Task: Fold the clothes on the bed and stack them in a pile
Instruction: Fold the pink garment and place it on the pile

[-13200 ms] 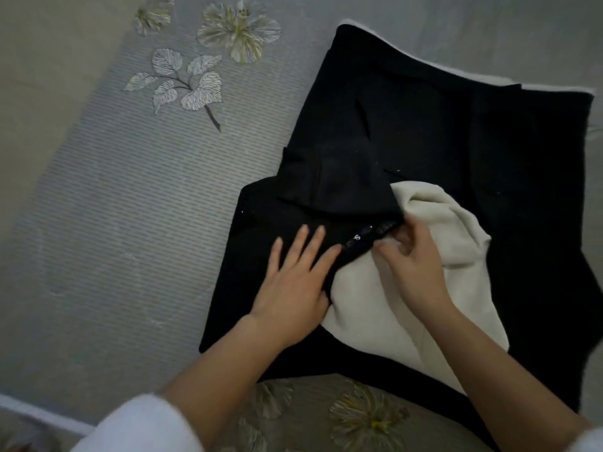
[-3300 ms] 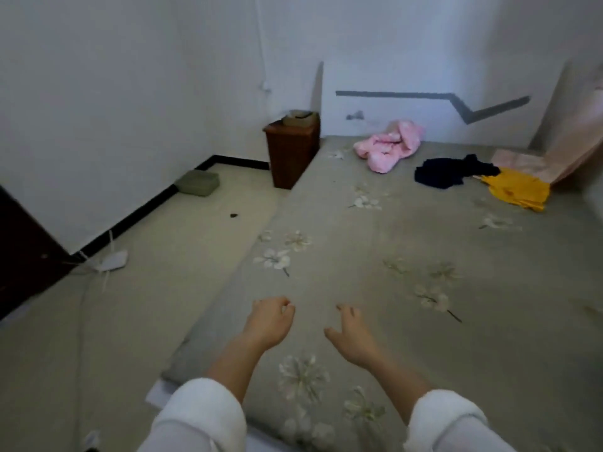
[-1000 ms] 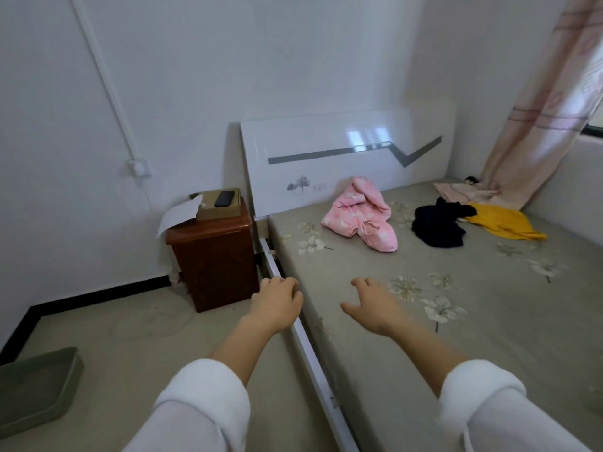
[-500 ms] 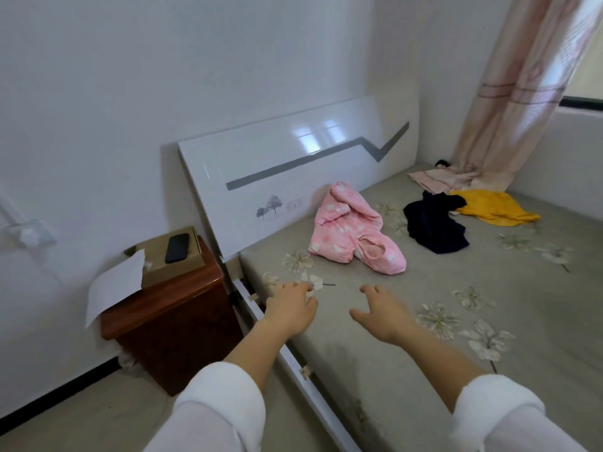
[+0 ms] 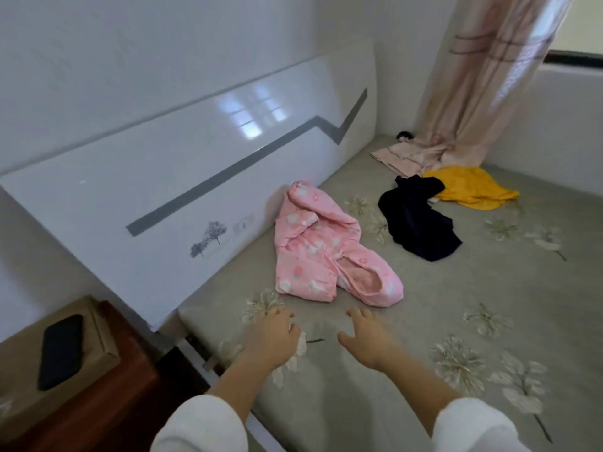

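Left grip (image 5: 274,337) hangs loosely curled and right grip (image 5: 365,344) spread, both empty, above the bed (image 5: 359,406) at its near corner. Just beyond lies the pink garment (image 5: 313,256) along the headboard (image 5: 163,190) edge; farther on, the dark garment (image 5: 417,223) touches the yellow garment (image 5: 473,187) toward the far corner.

Three unfolded garments ahead of me on the bed (image 5: 434,324).
A pink hooded jacket (image 5: 321,256) lies crumpled nearest me; beyond it a dark navy garment (image 5: 419,225) touches a yellow garment (image 5: 473,187), both rumpled.

Glossy white headboard (image 5: 182,190), matt floral cloth bed (image 5: 408,321), quilted pink jacket (image 5: 323,252), polished wooden nightstand (image 5: 107,402).
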Available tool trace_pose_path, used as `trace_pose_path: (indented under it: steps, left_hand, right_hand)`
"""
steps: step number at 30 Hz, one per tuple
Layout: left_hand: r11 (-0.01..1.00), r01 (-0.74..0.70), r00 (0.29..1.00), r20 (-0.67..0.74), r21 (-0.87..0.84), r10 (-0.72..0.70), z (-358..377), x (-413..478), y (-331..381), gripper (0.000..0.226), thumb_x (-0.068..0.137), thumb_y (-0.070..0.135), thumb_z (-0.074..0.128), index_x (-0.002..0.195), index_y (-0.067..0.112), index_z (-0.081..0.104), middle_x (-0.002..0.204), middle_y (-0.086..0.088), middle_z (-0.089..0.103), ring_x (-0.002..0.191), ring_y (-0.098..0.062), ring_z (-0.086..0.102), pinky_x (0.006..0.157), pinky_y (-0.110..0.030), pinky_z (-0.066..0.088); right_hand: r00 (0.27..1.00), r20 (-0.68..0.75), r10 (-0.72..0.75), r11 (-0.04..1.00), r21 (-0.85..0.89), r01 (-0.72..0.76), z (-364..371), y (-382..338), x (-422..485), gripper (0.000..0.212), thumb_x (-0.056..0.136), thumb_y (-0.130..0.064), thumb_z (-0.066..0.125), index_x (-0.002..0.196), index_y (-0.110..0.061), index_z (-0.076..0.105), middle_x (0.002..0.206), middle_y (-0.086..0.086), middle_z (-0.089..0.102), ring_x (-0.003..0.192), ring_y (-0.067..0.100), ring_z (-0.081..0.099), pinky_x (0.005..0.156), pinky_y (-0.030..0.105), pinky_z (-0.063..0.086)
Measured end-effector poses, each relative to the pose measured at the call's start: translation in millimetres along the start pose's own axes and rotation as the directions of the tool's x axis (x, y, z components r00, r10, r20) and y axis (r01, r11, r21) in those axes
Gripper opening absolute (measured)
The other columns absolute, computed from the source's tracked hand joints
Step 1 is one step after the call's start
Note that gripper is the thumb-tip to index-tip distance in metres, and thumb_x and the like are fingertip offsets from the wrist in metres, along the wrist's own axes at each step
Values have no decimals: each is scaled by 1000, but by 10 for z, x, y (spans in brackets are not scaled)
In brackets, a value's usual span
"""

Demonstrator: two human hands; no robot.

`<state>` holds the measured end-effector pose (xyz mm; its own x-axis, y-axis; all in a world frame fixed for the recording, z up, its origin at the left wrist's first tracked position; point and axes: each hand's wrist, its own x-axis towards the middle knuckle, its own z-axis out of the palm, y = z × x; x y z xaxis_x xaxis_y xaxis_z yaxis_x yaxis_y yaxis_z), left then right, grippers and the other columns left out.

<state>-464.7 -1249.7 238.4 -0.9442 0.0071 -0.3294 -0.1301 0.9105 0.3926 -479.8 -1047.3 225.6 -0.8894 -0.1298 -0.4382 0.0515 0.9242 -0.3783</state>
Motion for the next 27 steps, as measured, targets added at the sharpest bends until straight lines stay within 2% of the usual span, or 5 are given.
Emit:
trace_pose_path:
  steps: [10, 15, 21, 25, 27]
  left_hand:
    - [974, -199, 954, 249, 108, 168, 383, 2044, -413, 36, 98, 29, 37, 131, 18, 46, 137, -3, 44, 125, -21, 36, 103, -30, 32]
    - [953, -265, 925, 316, 144, 210, 568, 2833, -340, 52, 97, 31, 39, 146, 21, 27, 155, -1, 18, 139, -25, 17, 109, -38, 28]
    - [904, -352, 893, 377, 242, 247, 794, 3432, -368, 75, 92, 31, 44, 152, 27, 0, 160, 3, -13, 146, -26, -10, 119, -43, 9]
    - [860, -401, 861, 450, 317, 236, 880, 3646, -479, 84, 88, 42, 47, 150, 35, -9, 160, 10, 4, 146, -26, -4, 114, -50, 15]
    - [841, -411, 856, 466, 352, 224, 905, 3684, -516, 88, 86, 50, 48, 149, 38, -12, 157, 7, 17, 146, -26, 5, 110, -50, 21]
  right_hand:
    - [938, -51, 342, 940, 21, -341, 192, 299, 1616, 64, 90, -42, 55, 144, -21, 27, 149, 4, 31, 136, 26, 31, 109, 43, 31]
    - [927, -117, 356, 913, -165, -372, 128, 575, 2150, 65, 93, -29, 51, 149, -16, 22, 159, 3, 4, 146, 28, 4, 115, 47, 17]
    - [943, -79, 322, 794, -519, -315, 162, 919, 2535, 67, 97, -14, 42, 154, -19, 8, 157, 4, -27, 142, 30, -29, 116, 52, -4]
    - [959, -46, 281, 838, -475, -269, 204, 1083, 2645, 42, 96, -27, 45, 138, -21, 48, 162, 0, -4, 147, 25, -16, 117, 52, -2]
    - [958, -6, 286, 903, -333, -272, 200, 1102, 2603, 42, 93, -33, 46, 134, -24, 51, 153, 2, 28, 143, 22, 22, 114, 43, 16]
